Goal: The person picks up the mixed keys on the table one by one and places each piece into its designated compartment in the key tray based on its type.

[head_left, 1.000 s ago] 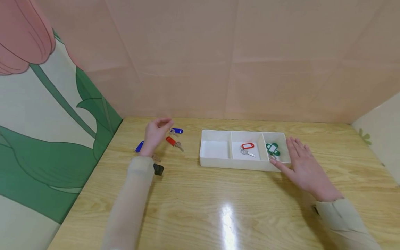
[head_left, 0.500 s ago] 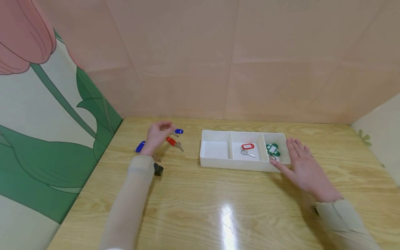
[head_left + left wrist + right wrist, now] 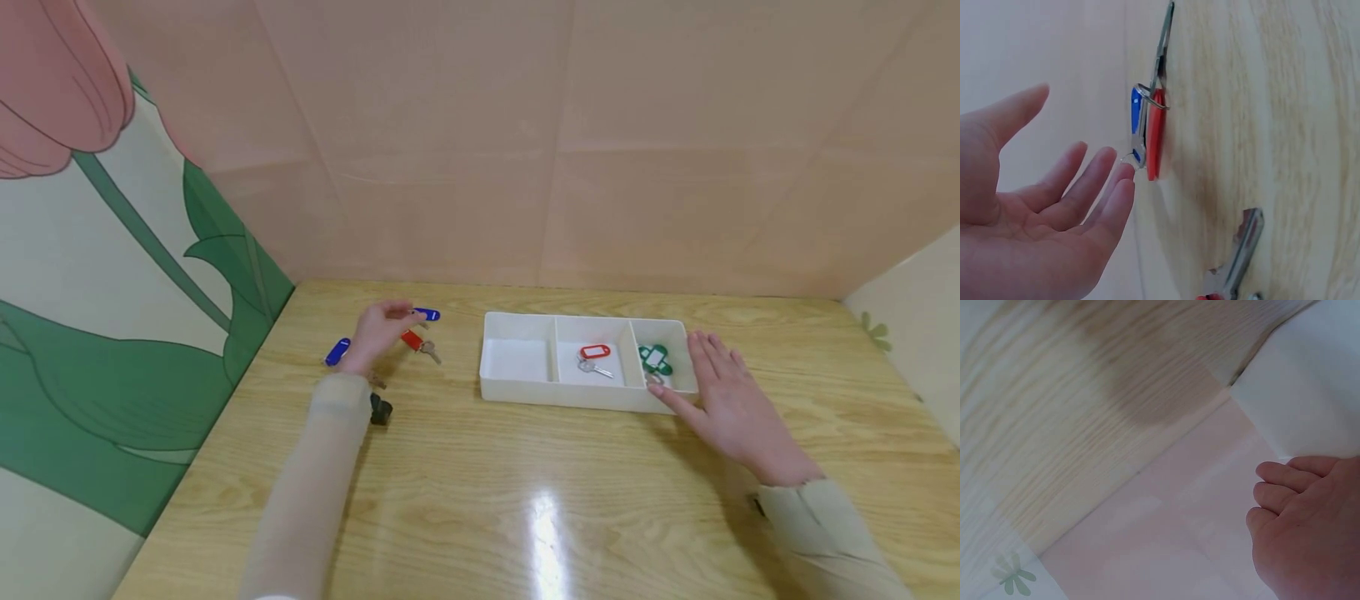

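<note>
In the head view my left hand (image 3: 377,333) is over the keys at the table's left, nearest a blue-tagged key (image 3: 427,314) and a red-tagged key (image 3: 412,339). The left wrist view shows its thumb apart from loosely bent fingers, with nothing held; fingertips are close to the blue tag (image 3: 1135,112) and red tag (image 3: 1155,137). My right hand (image 3: 731,408) rests against the right end of a white three-section tray (image 3: 570,393), fingers straight along its side, thumb at the front rim. A red-tagged key (image 3: 595,358) lies in the middle section, green tags (image 3: 656,358) in the right one.
Another blue tag (image 3: 337,352) lies left of my left wrist. A partly hidden key (image 3: 377,380) and a black object (image 3: 381,409) are beside the left cuff. A pinkish wall covering (image 3: 540,208) rises behind the wooden table (image 3: 465,483).
My left hand has moved slightly right and toward me, now covering part of the red tag beside the blue-tagged key. The right hand and tray have stayed still.
</note>
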Motion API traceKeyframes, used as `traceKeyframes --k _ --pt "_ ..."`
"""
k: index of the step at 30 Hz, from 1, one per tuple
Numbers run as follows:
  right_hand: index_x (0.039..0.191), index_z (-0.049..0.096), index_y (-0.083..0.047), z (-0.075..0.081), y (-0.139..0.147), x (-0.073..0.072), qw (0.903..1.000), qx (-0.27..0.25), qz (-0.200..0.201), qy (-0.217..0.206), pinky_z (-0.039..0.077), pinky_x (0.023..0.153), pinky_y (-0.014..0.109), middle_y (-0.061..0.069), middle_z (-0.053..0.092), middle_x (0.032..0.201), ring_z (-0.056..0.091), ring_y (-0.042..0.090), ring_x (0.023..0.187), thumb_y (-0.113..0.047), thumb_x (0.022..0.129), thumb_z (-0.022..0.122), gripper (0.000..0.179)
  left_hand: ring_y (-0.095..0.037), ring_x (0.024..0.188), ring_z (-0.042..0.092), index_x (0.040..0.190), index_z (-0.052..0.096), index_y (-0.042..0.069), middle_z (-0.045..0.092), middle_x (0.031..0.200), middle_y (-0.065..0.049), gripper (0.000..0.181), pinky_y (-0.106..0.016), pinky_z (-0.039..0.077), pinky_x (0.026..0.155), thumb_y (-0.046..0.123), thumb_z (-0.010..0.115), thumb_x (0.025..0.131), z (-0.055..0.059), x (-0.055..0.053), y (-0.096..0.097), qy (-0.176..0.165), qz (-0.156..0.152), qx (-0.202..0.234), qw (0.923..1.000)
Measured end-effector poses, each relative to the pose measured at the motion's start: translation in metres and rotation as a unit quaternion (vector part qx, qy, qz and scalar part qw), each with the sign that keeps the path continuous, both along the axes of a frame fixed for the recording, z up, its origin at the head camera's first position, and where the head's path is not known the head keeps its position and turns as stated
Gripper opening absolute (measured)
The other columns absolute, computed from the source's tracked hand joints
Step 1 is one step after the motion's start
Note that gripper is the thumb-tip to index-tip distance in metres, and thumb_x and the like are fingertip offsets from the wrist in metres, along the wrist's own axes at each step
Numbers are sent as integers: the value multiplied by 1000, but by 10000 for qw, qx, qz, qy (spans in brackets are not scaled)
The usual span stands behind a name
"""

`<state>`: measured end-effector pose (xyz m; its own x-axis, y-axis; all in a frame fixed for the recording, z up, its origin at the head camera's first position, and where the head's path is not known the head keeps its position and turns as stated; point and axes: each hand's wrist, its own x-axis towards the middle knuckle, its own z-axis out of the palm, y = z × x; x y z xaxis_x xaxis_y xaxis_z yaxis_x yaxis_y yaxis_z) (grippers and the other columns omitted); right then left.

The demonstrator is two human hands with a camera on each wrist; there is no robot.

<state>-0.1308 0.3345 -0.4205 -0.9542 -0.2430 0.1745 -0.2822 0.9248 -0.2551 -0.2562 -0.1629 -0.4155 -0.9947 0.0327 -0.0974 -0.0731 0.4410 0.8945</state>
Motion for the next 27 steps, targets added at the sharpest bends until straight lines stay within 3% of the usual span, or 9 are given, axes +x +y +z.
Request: traceKeyframes --k 14,27 --pt "160 2 2 0 0 0 10000 0 10 38 -6 121 49 32 11 163 -1 39 153 -57 99 57 102 -33 132 49 141 58 5 56 142 -13 57 -48 40 110 42 69 98 -4 0 0 -400 106 -181 9990" --pt "161 3 1 1 0 -1 10000 -56 41 17 -5 121 50 31 12 163 1 41 152 -58 99 57 101 -34 129 50 136 61 4 57 140 -15 51 -50 42 108 38 69 99 1 4 -2 -495 -168 -445 9976"
